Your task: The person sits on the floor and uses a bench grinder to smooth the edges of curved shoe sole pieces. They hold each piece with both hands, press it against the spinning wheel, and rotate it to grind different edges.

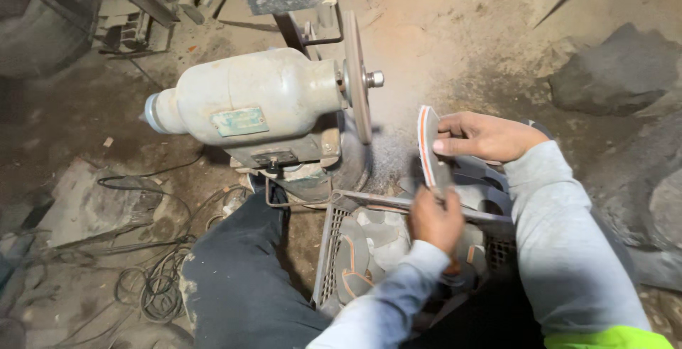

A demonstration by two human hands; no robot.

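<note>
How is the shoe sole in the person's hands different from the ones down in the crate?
The shoe sole in the hands is held up on its edge beside the grinding wheel, gripped by the right hand at the top and the left hand at the bottom. The soles in the crate lie loose in a pile, untouched. The held one shows a striped orange and white edge; the crate ones show dark grey faces. Both have orange trim.

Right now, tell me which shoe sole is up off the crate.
The grey sole with the orange-and-white striped edge, held on edge by both hands beside the grinding wheel. The other soles lie in the plastic crate below.
</note>
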